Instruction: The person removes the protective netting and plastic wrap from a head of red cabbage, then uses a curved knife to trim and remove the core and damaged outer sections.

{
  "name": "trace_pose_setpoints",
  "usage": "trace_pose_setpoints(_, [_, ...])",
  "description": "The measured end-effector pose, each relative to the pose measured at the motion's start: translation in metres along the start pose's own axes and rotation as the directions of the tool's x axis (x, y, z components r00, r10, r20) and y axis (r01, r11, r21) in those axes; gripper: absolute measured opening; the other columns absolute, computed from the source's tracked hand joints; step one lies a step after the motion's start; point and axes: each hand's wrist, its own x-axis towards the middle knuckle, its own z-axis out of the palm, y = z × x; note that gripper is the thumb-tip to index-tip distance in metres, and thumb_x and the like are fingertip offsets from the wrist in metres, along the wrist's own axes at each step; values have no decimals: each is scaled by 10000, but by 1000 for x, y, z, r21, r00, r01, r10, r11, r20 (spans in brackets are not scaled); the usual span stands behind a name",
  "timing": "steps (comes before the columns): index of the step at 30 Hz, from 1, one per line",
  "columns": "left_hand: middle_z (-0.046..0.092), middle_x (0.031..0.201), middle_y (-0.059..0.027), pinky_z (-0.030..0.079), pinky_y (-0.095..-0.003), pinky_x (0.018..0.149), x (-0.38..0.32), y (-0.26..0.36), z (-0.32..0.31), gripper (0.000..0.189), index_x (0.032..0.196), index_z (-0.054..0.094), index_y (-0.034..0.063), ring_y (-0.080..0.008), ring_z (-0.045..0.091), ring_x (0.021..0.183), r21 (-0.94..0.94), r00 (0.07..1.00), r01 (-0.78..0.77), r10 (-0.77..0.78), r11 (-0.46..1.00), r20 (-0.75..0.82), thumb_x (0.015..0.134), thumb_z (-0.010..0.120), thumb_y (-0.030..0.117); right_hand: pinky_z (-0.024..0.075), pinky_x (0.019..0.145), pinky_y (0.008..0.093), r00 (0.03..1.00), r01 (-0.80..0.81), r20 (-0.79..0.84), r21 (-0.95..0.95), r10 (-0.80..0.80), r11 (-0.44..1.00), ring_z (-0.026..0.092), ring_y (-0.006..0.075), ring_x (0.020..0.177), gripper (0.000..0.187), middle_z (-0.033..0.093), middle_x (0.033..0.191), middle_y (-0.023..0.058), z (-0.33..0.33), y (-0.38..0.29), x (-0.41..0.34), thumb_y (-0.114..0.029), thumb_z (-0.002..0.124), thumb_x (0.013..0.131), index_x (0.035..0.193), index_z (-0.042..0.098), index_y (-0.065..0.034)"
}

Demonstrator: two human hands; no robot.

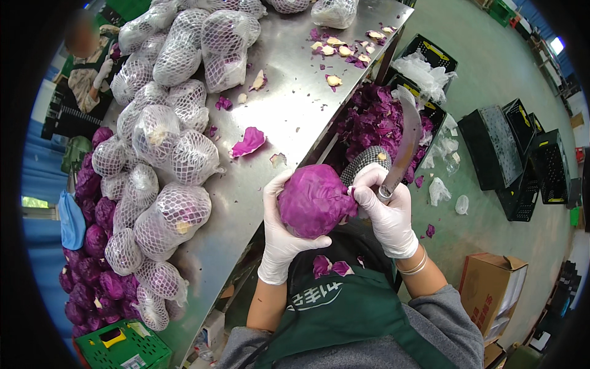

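A red cabbage (309,199) rests in my gloved left hand (281,230), fingers spread around its left side and underside. My right hand (387,210), also in a white glove, grips the handle of a broad-bladed knife (408,138). Its blade points up and away from me. The right thumb and fingers meet the cabbage's right end, where a crumpled leaf (348,205) sticks out. Whether they pinch that leaf is hard to tell. Two purple leaf scraps (332,266) lie on my green apron (341,313).
Net-wrapped cabbages (177,152) crowd the left of the steel table (286,92); unwrapped ones (94,272) are piled beyond. Trimmings (339,48) lie near its right edge. A crate of purple leaves (378,115) stands below, black crates (491,143) on the floor. Another person (87,69) works at far left.
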Motion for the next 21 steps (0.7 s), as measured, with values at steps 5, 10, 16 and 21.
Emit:
trace_pose_setpoints(5, [445,1369,-102,397,-398,1123,-2,4,1,1209,1417,339,63,-251,482,1295,-186,1000,17,-18,982,-1,443,1015,299,315,425,210,908,-39,-398,238,134,970,430,39,456,102,503,566,-47,-20,0,20,-116,664,951,915,622,-31])
trace_pose_setpoints(10, [443,1406,-98,416,-431,1124,-9,6,-1,1216,1470,288,65,-263,488,1299,-491,968,164,-235,855,-85,503,990,289,423,673,158,938,14,-320,-346,-132,938,532,13,806,588,662,1063,11,-36,12,22,-24,743,845,1392,527,-31])
trace_pose_setpoints(16, [502,1367,-107,463,-422,1075,-2,-5,7,1078,1442,351,38,-272,543,1244,-375,985,127,-162,918,-65,615,931,414,497,744,212,981,-193,-72,-182,183,964,594,60,847,774,703,1099,98,11,3,-10,-275,910,708,1329,567,33])
trace_pose_setpoints(21, [423,1408,-146,445,-431,1075,3,6,10,1249,1466,223,49,-301,500,1285,-93,995,35,-43,995,-85,554,934,520,548,830,295,998,-55,6,-310,60,949,685,139,890,721,719,998,175,5,8,0,-358,853,768,1293,573,51])
